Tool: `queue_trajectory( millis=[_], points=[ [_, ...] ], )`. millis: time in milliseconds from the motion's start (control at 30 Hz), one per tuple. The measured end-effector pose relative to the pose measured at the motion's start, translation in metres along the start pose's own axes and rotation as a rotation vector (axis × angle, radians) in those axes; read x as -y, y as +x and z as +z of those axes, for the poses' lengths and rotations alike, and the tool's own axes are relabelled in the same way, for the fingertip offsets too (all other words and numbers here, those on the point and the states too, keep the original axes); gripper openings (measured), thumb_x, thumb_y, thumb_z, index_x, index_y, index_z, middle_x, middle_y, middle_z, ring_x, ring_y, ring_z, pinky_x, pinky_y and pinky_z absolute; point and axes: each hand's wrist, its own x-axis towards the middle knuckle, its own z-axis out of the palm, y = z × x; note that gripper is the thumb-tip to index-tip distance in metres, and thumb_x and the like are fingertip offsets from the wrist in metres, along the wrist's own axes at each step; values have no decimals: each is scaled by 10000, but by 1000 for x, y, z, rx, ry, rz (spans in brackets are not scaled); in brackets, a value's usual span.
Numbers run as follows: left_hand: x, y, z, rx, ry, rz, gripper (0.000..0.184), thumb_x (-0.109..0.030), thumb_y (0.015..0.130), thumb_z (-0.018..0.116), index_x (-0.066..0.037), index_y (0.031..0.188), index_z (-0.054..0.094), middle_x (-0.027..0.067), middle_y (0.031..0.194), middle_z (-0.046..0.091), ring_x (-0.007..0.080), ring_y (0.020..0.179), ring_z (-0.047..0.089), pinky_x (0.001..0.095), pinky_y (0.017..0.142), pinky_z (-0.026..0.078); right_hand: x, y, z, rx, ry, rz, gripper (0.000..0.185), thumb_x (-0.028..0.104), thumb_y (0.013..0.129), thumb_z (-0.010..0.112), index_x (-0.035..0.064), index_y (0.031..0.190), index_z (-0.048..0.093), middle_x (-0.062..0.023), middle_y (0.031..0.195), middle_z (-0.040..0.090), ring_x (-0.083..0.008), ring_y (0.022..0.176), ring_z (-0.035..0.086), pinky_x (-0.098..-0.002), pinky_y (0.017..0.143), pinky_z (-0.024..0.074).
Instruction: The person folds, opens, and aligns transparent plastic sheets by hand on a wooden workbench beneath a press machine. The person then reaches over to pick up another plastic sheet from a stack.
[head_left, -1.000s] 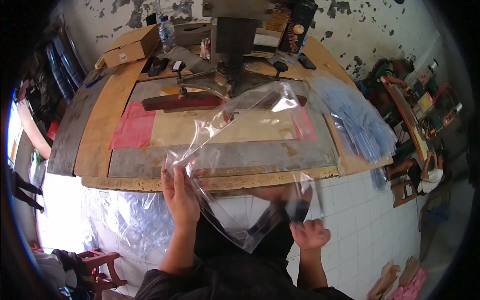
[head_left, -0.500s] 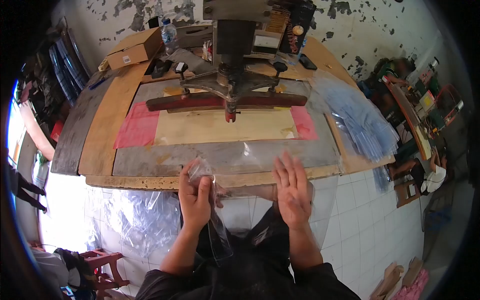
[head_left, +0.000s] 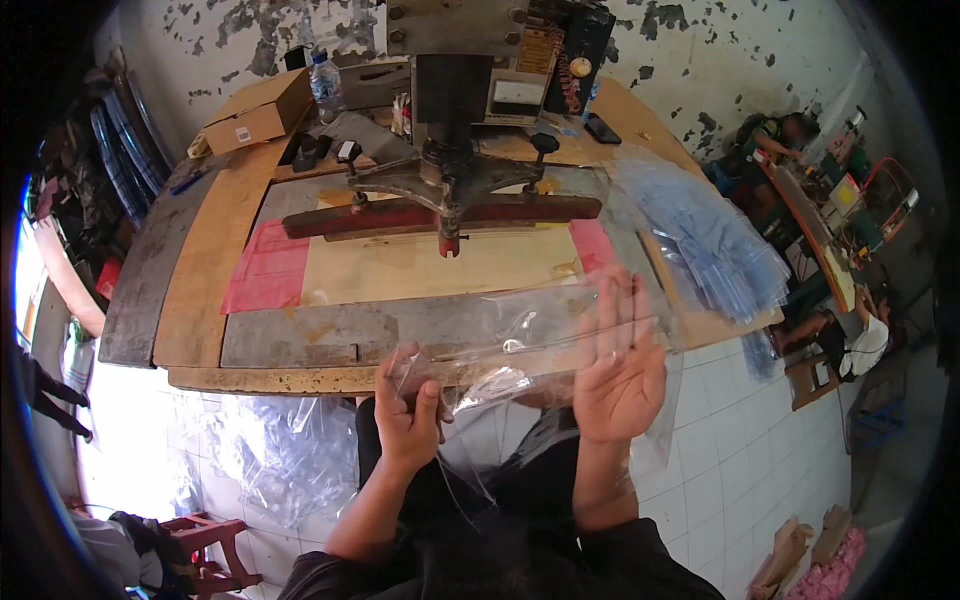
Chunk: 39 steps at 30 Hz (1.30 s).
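A clear plastic sheet (head_left: 510,365) hangs, folded and creased, between my two hands above the table's front edge. My left hand (head_left: 408,412) pinches its left end between thumb and fingers. Raised with the palm toward me, my right hand (head_left: 620,370) has its fingers stretched out behind or inside the clear plastic. Beyond them is a press with a red-edged bar (head_left: 370,218), over a cream sheet (head_left: 400,275) flanked by pink patches on the table (head_left: 300,348).
Flat clear plastic pieces (head_left: 710,245) are heaped at the table's right. A cardboard box (head_left: 258,110), a water bottle (head_left: 325,88) and a phone (head_left: 601,129) are at the back. Crumpled plastic (head_left: 280,455) lies below, left. People (head_left: 868,340) sit at the far right.
My right hand has moved up and right, its fingers spread behind or inside the plastic. The sheet is now stretched across between my hands. My left hand has shifted slightly right, still pinching it.
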Motion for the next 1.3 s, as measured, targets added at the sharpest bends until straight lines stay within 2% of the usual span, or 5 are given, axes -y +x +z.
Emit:
queue_trajectory(
  millis=[300,567,667,833,1300],
  points=[
    [-5,-1,1,60,-80,-3,453,-136,1080,557,14,1465,369,78,879,671,74,536,532,222,501,460,-14,-7,-3,35,206,95,771,485,1123,298,27,1661,-12,-165,1750,-57,-331,1620,27,-555,1298,54],
    [-19,-2,4,116,-228,-103,461,-190,1104,525,24,1496,410,119,1365,621,164,1197,612,308,934,529,-41,-19,6,186,-127,589,949,716,1047,120,-4,1656,8,-247,1732,-13,-406,1609,41,-574,1282,58],
    [-29,-3,4,212,-217,-35,470,-172,1104,523,30,1509,394,121,1398,601,156,1220,593,303,989,498,-39,-25,-8,245,-197,634,1001,773,1011,81,15,1662,19,-299,1713,22,-456,1595,51,-572,1278,79],
    [-22,-1,0,364,-481,15,853,-631,1048,466,29,1572,335,175,1462,550,265,1332,537,439,1063,458,-32,-25,-11,210,-66,528,964,795,996,69,123,1684,15,-351,1690,44,-501,1555,186,-576,1254,177],
    [-78,22,5,325,-95,-49,251,-161,1058,635,38,1182,726,81,1017,780,96,907,674,269,809,549,-36,-43,-11,235,83,502,944,806,990,61,174,1690,19,-377,1675,85,-503,1431,416,-556,1188,297]
  ],
)
